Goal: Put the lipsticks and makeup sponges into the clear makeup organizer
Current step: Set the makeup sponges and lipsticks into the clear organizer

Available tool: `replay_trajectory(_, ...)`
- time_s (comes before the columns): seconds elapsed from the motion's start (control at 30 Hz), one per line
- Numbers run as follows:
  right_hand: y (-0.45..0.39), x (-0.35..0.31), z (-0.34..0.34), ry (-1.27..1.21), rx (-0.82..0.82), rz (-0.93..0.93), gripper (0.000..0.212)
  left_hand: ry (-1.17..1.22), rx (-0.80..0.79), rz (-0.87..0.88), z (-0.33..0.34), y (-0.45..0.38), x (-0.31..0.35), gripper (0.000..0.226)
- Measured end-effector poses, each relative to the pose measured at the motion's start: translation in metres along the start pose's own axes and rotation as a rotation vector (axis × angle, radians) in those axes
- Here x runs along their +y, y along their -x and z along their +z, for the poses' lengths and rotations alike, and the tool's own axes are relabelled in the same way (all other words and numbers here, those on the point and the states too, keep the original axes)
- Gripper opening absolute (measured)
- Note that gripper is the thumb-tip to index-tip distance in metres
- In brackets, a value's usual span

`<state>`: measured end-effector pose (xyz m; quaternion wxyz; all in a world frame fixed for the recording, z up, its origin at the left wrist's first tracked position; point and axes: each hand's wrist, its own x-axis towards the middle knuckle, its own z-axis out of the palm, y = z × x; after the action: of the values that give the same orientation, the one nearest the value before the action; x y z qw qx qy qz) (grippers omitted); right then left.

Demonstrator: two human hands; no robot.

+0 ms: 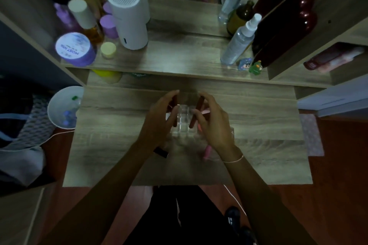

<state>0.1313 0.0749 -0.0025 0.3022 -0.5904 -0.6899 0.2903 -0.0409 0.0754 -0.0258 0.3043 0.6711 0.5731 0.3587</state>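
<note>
- We hold one dark-red lipstick (175, 110) in the left hand (159, 119), fingers clamped on it, and a second lipstick (197, 111) likewise in the right hand (214, 123).
- Both hover over the clear organizer (180, 121) mid-counter (258, 125).
- We judge the tubes light, stiff and slick; grip mid-barrel.
- The wood-grain surface is dim, with a cluttered shelf (179, 61) beyond.

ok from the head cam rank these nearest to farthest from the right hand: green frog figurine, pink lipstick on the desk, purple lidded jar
From the right hand:
1. Pink lipstick, lying on the desk just below that hand, by the wrist.
2. Green frog figurine, on the shelf, up and to the right.
3. Purple lidded jar, at the shelf's far left end.
</note>
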Motion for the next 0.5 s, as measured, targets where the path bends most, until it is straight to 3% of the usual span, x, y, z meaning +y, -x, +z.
replay_trajectory(0.2, -0.019, 0.018, 0.011, 0.017, -0.021, 0.04, 0.05, 0.108, 0.143, -0.148, 0.004, -0.013, 0.003, 0.045)
replay_trajectory(0.33, -0.029, 0.023, 0.019, 0.025, 0.007, 0.055, 0.048, 0.231, 0.268, -0.274, 0.005, -0.012, 0.005, 0.034)
replay_trajectory(0.5, -0.038, 0.024, 0.027, 0.009, -0.035, 0.077, 0.054, 0.278, 0.312, -0.394, -0.006, -0.011, 0.002, 0.033)
